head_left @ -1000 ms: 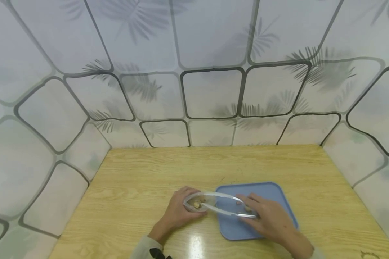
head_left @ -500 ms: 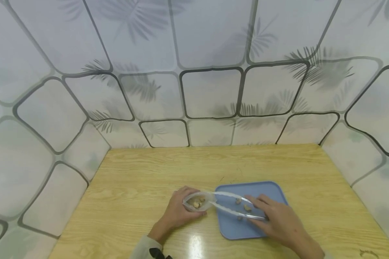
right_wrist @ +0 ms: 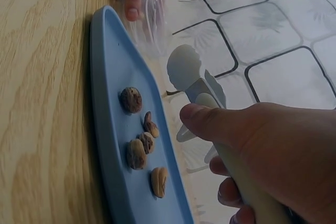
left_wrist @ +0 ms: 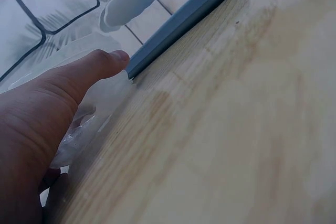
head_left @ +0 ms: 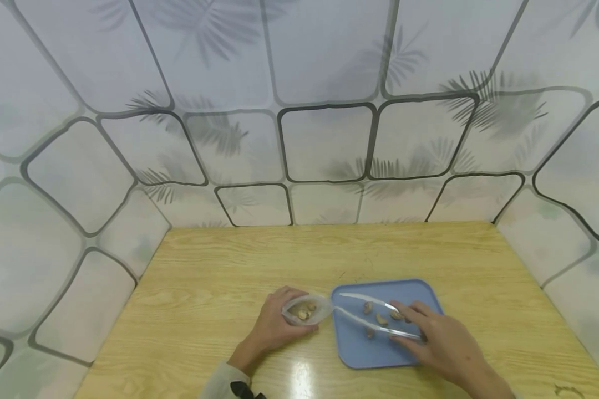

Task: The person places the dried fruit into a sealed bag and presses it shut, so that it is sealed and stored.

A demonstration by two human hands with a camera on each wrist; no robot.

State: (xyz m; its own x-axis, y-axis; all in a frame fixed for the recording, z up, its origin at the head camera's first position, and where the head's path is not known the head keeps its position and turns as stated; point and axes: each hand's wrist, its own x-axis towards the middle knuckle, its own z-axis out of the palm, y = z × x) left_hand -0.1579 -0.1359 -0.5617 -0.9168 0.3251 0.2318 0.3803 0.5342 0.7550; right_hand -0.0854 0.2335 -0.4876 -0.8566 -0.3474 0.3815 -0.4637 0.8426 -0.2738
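A clear plastic bag [head_left: 324, 310] with its mouth open stands at the middle of the table, and my left hand [head_left: 274, 321] grips it round its left side. Small brown pieces [head_left: 304, 314] that look like dried mushrooms lie inside. My right hand [head_left: 444, 343] holds a pair of tongs [right_wrist: 184, 69] with whitish scalloped tips and metal arms. The tongs hang above the blue tray [head_left: 349, 354], tips apart, nothing visible between them. On the tray lie several dried mushrooms [right_wrist: 136, 153], some partly covered by the tongs in the head view.
The tray's left edge sits close beside the bag. A wood-grain table [head_left: 219, 266] carries everything. Patterned wall panels [head_left: 324, 144] enclose the table at the back and on both sides.
The tongs have drawn back rightward from the bag's mouth to over the tray, together with my right hand. My left hand and the bag have stayed in place.
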